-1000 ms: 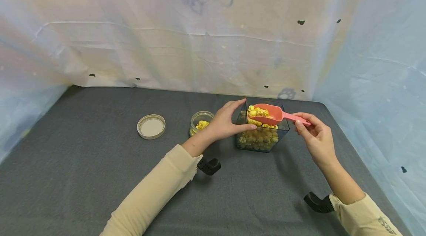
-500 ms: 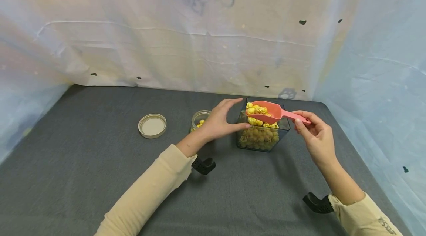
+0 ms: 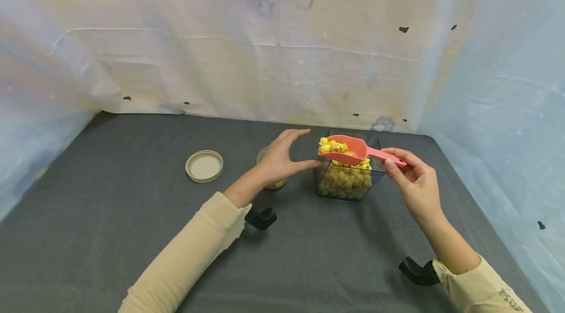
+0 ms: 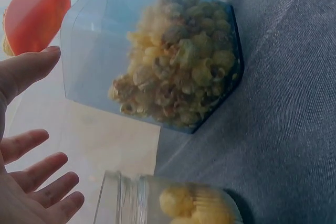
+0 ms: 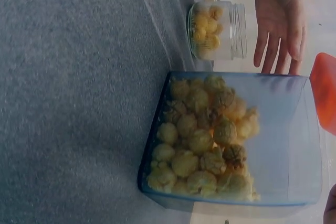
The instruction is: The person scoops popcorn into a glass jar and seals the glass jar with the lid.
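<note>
Right hand point(image 3: 412, 180) is pinching pink scoop point(image 3: 357, 148), which carries popcorn point(image 3: 331, 146), above box point(image 5: 283, 124) | left hand point(image 3: 275, 162) spread wide, holding nothing, near jar point(image 5: 231, 32) | done, it seems: lid point(image 3: 204, 166) off, some popcorn in jar | remaining, I judge: scoopful not yet emptied; box has plenty

Left hand point(image 3: 278, 157) with thumb point(image 4: 29, 73) wide of its fingers point(image 4: 42, 170); right hand point(image 3: 417, 183) in a pinch

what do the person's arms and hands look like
The left cream fabric sleeve looks plain; the right cream fabric sleeve bears dark lettering. A curved black plastic-looking piece juts out by each wrist. The left hand and right hand are gloveless.
</note>
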`<state>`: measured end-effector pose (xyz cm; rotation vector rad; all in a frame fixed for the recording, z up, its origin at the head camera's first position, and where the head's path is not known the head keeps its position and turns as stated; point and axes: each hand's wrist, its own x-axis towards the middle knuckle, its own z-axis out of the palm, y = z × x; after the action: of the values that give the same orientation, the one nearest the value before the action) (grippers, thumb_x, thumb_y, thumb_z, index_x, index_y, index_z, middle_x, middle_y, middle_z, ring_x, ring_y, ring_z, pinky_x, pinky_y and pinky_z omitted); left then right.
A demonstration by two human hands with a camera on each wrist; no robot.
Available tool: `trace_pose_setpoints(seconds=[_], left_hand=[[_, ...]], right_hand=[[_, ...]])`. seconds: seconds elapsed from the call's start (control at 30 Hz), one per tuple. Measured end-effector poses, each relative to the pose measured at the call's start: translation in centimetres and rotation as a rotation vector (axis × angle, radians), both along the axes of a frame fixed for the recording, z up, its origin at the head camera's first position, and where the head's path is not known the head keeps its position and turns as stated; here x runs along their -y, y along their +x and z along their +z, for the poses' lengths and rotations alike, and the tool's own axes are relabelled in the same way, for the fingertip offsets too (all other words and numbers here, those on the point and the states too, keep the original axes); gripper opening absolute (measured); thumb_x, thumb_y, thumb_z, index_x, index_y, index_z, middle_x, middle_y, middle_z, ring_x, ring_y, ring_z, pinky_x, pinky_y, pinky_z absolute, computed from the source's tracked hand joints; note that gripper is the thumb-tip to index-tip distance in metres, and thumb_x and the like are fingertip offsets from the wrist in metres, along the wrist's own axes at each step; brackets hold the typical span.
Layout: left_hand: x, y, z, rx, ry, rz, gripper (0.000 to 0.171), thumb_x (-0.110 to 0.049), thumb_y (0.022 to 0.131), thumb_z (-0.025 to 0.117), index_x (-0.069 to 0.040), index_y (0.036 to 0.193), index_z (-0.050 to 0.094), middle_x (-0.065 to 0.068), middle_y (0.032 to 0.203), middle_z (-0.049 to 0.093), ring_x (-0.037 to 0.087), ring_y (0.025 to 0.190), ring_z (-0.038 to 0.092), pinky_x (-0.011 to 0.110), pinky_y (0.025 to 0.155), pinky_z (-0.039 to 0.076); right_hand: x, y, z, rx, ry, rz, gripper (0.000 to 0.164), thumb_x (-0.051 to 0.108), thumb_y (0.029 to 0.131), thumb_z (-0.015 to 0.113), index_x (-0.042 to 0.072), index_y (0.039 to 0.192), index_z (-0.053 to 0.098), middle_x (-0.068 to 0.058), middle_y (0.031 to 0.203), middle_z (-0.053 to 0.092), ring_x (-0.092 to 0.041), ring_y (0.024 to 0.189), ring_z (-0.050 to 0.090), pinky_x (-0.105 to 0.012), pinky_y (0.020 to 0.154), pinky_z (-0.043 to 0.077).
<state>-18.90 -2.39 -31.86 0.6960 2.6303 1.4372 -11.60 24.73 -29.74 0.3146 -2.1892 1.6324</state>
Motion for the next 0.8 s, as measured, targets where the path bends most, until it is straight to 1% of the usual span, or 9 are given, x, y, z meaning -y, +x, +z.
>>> trace_pose_setpoints(seconds=[0.07,0.17,0.37,0.53,0.7,0.8], left_hand=[[0.3,0.0,0.0,0.004,-0.008,0.015,0.077,-0.04,0.082,0.075,-0.019,0.147,0.039,0.006,0.15,0.035,0.027,0.138,0.034,0.053,0.108,0.036],[0.7,0.1,0.0,-0.002,-0.018,0.028,0.076,-0.04,0.082,0.075,-0.019,0.146,0.04,0.005,0.149,0.036,0.027,0.137,0.036,0.052,0.107,0.037],[1.6,0.0,-0.4,-0.021,-0.019,0.026,0.074,-0.039,0.083,0.075,-0.017,0.146,0.041,0.008,0.149,0.036,0.028,0.137,0.036,0.052,0.108,0.036],[2.4,-0.1,-0.6,-0.021,-0.014,0.04,0.076,-0.039,0.082,0.076,-0.017,0.145,0.041,0.008,0.149,0.036,0.03,0.137,0.036,0.054,0.107,0.036],[3.2,-0.2,-1.0,-0.028,-0.004,0.053,0.075,-0.037,0.081,0.077,-0.017,0.145,0.042,0.008,0.148,0.037,0.03,0.137,0.036,0.054,0.107,0.036],[3.7,-0.2,-1.2,-0.036,0.0,0.06,0.075,-0.036,0.08,0.078,-0.016,0.144,0.043,0.008,0.147,0.038,0.03,0.136,0.037,0.054,0.107,0.036]], right_hand=[[0.3,0.1,0.0,-0.005,-0.013,0.011,0.018,-0.003,0.091,0.06,-0.006,0.108,0.065,0.007,0.088,0.068,-0.003,0.073,0.061,-0.011,0.067,0.051],[0.6,0.2,0.0,-0.009,-0.002,0.014,0.019,-0.003,0.091,0.06,-0.008,0.109,0.064,0.007,0.089,0.068,-0.003,0.073,0.061,-0.011,0.067,0.051],[1.1,0.4,-0.1,-0.016,0.001,0.019,0.019,-0.004,0.091,0.06,-0.009,0.109,0.064,0.007,0.093,0.068,-0.003,0.073,0.059,-0.012,0.066,0.051],[1.5,0.5,-0.1,-0.034,-0.006,0.033,0.02,-0.007,0.09,0.06,-0.011,0.109,0.064,0.005,0.094,0.068,-0.005,0.072,0.06,-0.012,0.067,0.052],[2.0,0.8,-0.1,-0.043,0.008,0.033,0.022,-0.008,0.089,0.061,-0.012,0.11,0.064,0.003,0.095,0.068,-0.006,0.074,0.062,-0.013,0.068,0.053],[2.3,1.0,-0.2,-0.05,0.027,0.027,0.023,-0.008,0.088,0.062,-0.011,0.111,0.064,0.003,0.094,0.067,-0.006,0.072,0.061,-0.012,0.066,0.052]])
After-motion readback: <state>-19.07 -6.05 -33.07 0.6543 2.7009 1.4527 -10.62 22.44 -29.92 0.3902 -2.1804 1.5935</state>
